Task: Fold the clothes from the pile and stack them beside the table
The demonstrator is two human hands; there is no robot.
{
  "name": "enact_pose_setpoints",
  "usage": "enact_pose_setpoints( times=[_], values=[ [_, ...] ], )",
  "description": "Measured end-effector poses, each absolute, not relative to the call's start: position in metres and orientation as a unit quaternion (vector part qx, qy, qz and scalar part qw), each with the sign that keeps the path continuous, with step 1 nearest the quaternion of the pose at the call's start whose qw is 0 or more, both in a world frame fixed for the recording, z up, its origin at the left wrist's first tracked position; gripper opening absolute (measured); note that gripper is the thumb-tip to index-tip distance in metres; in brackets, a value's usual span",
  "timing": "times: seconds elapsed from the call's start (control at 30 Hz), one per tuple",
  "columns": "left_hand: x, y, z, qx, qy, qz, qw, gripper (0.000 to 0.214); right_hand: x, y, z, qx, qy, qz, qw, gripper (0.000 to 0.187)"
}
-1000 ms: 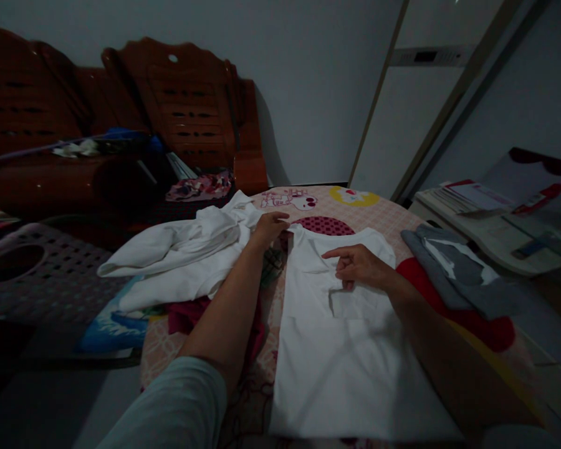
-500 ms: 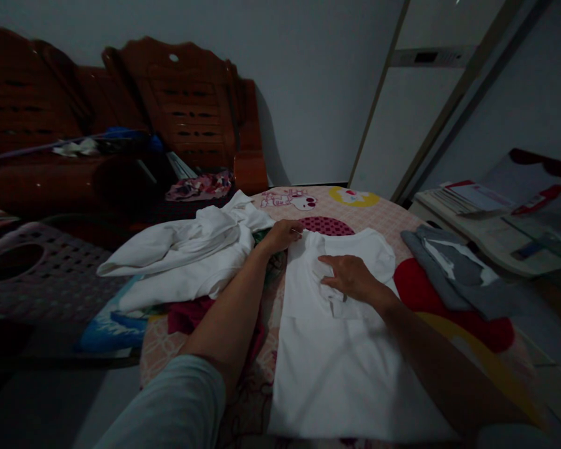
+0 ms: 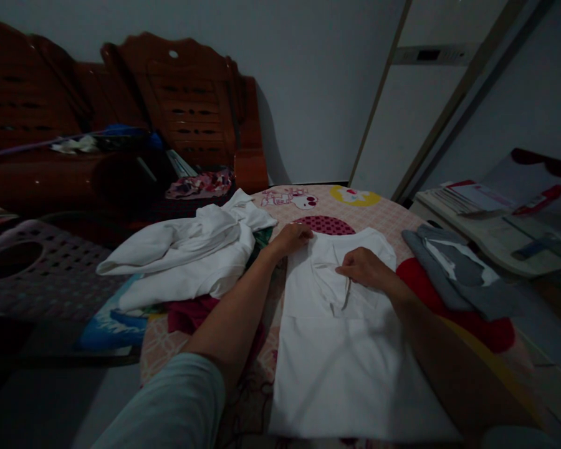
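A white shirt (image 3: 336, 368) lies spread on the patterned tablecloth (image 3: 378, 206), its collar end away from me and some cloth folded inward near the top. My left hand (image 3: 293, 239) is closed on the shirt's upper left edge. Over the upper middle, my right hand (image 3: 365, 267) pinches a loose fold of the shirt between thumb and fingers. Left of my left forearm lies a crumpled heap of white clothes (image 3: 187, 249), with a dark red cloth (image 3: 189, 315) under it.
Folded grey clothing (image 3: 453, 268) lies at the table's right side. A wooden bench (image 3: 182, 106) stands behind on the left, and a pale plastic basket (image 3: 65, 274) is at the left. Papers (image 3: 477, 198) rest on a side cabinet at the right.
My right hand has moved slightly right, drawing the pinched shirt fold with it and opening the bunched cloth. My left hand has shifted a little right along the shirt's upper edge.
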State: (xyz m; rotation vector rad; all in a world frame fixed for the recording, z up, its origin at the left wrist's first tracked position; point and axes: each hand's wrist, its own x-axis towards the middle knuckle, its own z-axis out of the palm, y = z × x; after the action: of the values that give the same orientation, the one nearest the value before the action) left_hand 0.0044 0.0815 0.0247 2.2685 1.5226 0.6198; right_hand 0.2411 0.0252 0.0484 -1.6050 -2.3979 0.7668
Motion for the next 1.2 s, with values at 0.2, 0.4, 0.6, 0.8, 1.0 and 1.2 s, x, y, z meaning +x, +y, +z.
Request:
enact_pose_setpoints(
  times=[0.2, 0.4, 0.6, 0.8, 1.0, 1.2],
  values=[
    [0.012, 0.082, 0.022, 0.831, 0.499, 0.190, 0.158, 0.024, 0.226, 0.020, 0.041, -0.513, -0.854, 0.052, 0.074, 0.019],
    [0.013, 0.080, 0.023, 0.833, 0.484, 0.193, 0.187, 0.028, 0.249, 0.032, 0.059, -0.586, -0.805, 0.090, 0.010, 0.028],
    [0.036, 0.067, 0.039, 0.852, 0.419, 0.214, 0.230, 0.020, 0.275, 0.043, 0.065, -0.560, -0.821, 0.110, 0.001, 0.012],
    [0.057, 0.057, 0.032, 0.887, 0.372, 0.166, 0.218, 0.017, 0.286, 0.040, 0.077, -0.517, -0.838, 0.175, -0.001, 0.007],
    [0.057, 0.054, 0.027, 0.895, 0.379, 0.144, 0.186, 0.036, 0.272, 0.030, 0.067, -0.480, -0.865, 0.121, -0.081, 0.026],
    [0.057, 0.055, 0.021, 0.903, 0.374, 0.135, 0.164, 0.042, 0.262, 0.017, 0.053, -0.442, -0.887, 0.050, -0.125, 0.038]
  ],
)
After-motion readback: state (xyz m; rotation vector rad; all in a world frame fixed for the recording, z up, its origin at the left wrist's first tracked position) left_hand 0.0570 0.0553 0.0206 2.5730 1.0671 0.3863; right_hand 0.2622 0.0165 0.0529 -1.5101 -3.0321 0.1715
